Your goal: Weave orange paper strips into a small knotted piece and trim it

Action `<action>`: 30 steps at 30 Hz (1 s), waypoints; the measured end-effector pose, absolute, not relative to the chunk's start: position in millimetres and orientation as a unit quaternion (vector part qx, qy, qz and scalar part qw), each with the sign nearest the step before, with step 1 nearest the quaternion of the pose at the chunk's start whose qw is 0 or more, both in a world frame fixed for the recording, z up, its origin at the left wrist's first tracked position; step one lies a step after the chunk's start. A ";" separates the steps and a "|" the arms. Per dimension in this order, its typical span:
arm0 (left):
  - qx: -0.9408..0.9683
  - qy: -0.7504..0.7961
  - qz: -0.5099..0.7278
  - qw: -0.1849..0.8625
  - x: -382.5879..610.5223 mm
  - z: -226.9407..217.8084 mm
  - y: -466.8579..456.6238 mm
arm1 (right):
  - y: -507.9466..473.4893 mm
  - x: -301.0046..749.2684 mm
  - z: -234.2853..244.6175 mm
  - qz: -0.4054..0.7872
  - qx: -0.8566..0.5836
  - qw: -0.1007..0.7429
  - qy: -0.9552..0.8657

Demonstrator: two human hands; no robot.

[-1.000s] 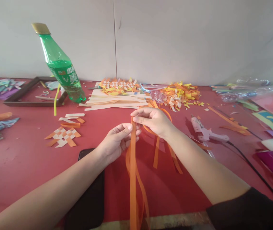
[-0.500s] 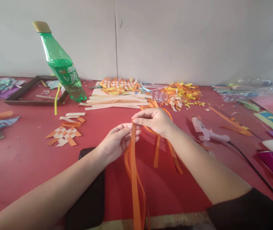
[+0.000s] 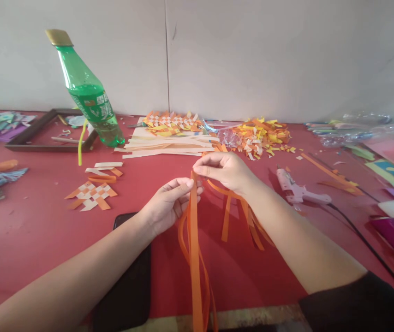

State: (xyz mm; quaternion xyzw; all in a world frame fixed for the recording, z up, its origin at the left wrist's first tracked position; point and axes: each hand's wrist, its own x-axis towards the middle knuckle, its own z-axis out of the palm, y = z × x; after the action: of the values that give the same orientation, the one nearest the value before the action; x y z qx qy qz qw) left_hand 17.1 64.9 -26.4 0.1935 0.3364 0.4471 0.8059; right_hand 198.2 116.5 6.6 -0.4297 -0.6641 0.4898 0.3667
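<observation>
My left hand [image 3: 169, 203] and my right hand [image 3: 225, 169] meet over the middle of the red table [image 3: 44, 221]. Both pinch the top end of a bundle of long orange paper strips [image 3: 194, 249], which hangs down toward me past the table's near edge. More orange strips [image 3: 238, 214] trail under my right wrist onto the table. My right hand's fingers are closed on the strip ends, slightly above the left hand's fingertips.
A green bottle [image 3: 89, 99] leans at the back left beside a wooden frame [image 3: 34, 133]. Cream strips [image 3: 165, 145], woven orange-white pieces [image 3: 91, 196] and a scrap pile [image 3: 259, 133] lie behind. A glue gun [image 3: 299, 189] with cable lies right; a black phone [image 3: 128, 281] lies under my left forearm.
My right hand has lifted slightly and drawn the strip ends up. The hanging strips have shifted a little. My left hand has stayed in place.
</observation>
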 end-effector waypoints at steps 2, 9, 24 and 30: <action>0.181 0.342 0.457 0.801 17.7 -25.7 64.8 | 119.0 204.7 14.5 0.407 -0.491 0.356 -0.683; 0.168 0.352 0.472 0.791 19.6 -24.5 66.1 | 139.3 246.7 26.7 0.033 -0.693 0.123 -0.710; 0.162 0.369 0.464 0.789 18.3 -27.6 67.6 | 153.1 263.8 20.3 -0.028 -0.744 0.117 -0.657; 0.173 0.346 0.486 0.784 17.9 -28.0 66.5 | 130.5 231.3 40.9 0.318 -0.591 0.452 -0.587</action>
State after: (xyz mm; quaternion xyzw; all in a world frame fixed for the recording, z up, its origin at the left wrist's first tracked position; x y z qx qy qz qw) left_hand 17.9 66.5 -28.0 0.1728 0.3458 0.4855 0.7841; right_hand 231.3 130.5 40.9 -0.5913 -0.5874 0.3179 0.4519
